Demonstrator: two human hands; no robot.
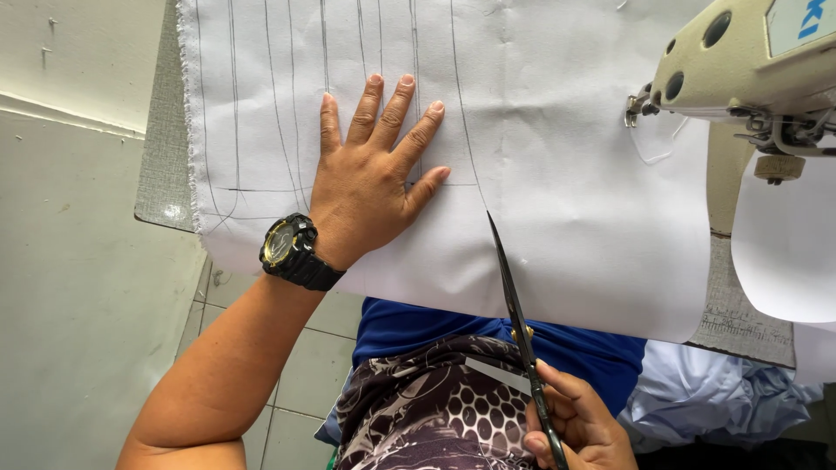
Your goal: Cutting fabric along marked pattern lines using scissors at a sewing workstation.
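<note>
While the left hand [370, 178] lies flat, fingers spread, on the pencil-lined white fabric [557, 174], the right hand [579, 426] grips dark scissors [515, 305] beneath a sewing machine's [740, 70] blue-lettered white label [797, 22].

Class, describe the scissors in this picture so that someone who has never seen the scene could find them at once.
Start at the white cloth spread over the table, with pencil lines on it and a sewing machine at its right end. Follow its near edge to the right of the left hand, which lies flat on it. The scissors are the long dark blades slanting up over that edge, held by the right hand.
</note>
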